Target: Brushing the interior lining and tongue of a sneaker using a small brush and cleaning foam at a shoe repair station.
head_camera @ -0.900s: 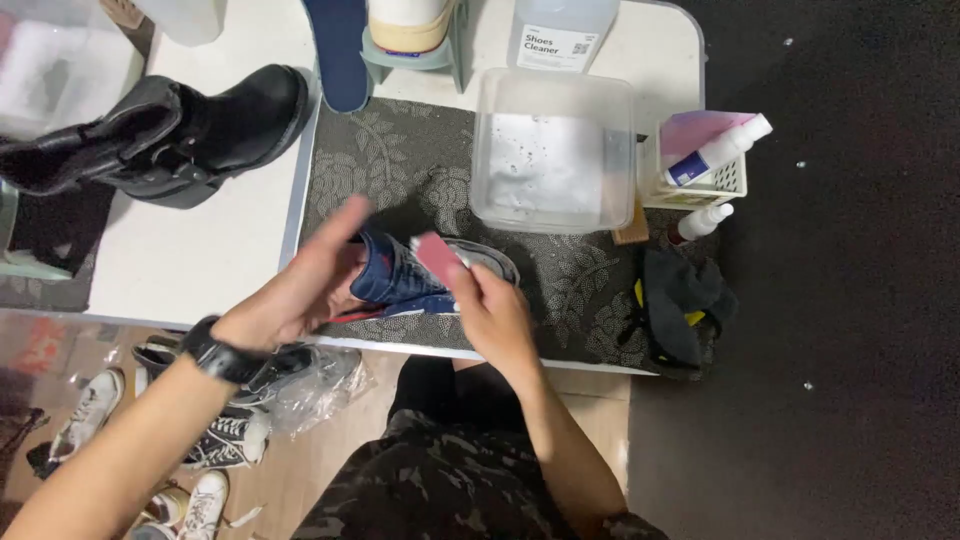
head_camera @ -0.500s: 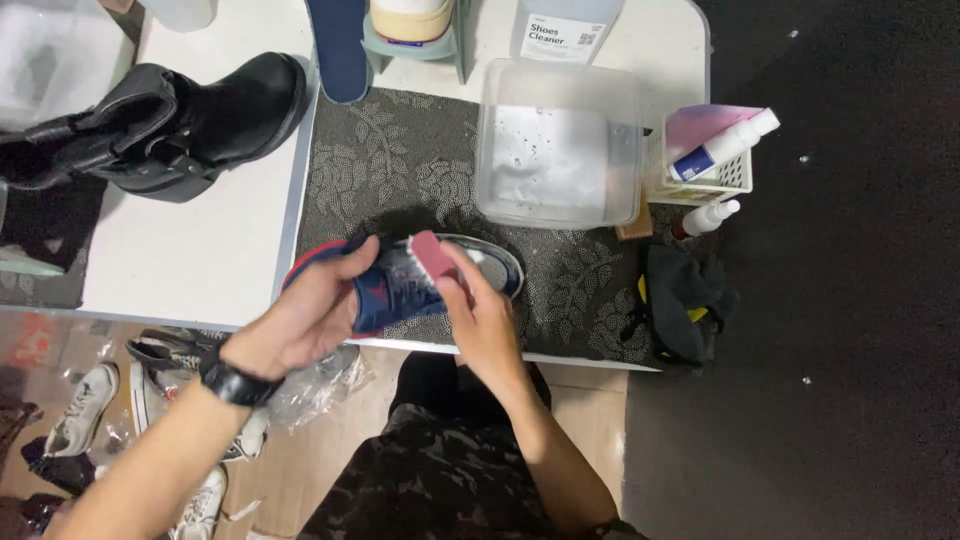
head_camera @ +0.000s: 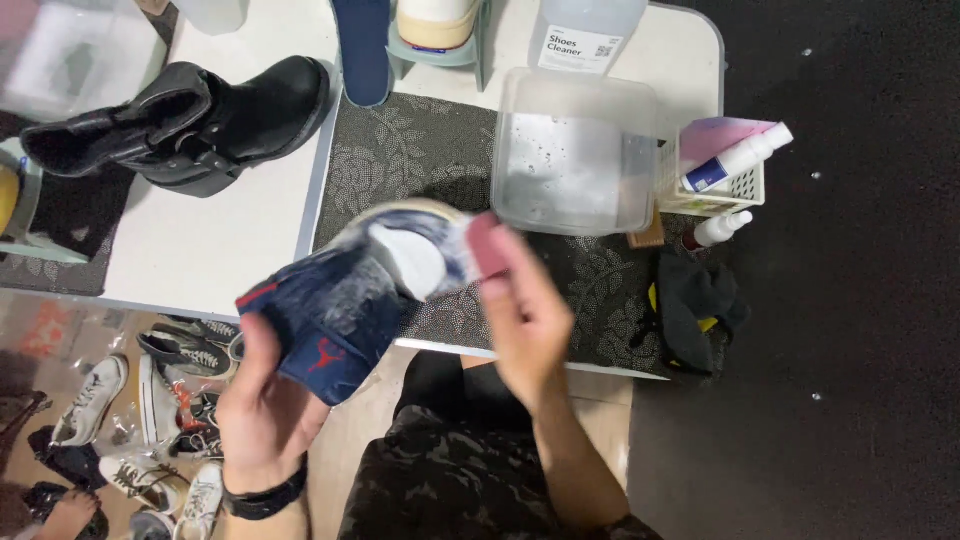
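Observation:
My left hand (head_camera: 262, 412) grips a navy sneaker (head_camera: 345, 300) with a red emblem and a white toe from below, holding it tilted over the table's near edge. My right hand (head_camera: 525, 312) holds a pink sponge-like block (head_camera: 488, 243) against the shoe's blurred white toe. A black watch band sits on my left wrist.
A dark patterned mat (head_camera: 400, 160) covers the white table (head_camera: 200, 250). A clear plastic tub (head_camera: 575, 150) stands behind the shoe, a black boot (head_camera: 180, 120) at the left, a basket with bottles (head_camera: 730, 165) and a black cloth (head_camera: 695, 305) at the right. Several shoes (head_camera: 150, 400) lie on the floor.
The sneaker has been lifted off the mat and turned, toe up, toward me. My left hand shifted from its top to underneath. The pink block stays at the toe.

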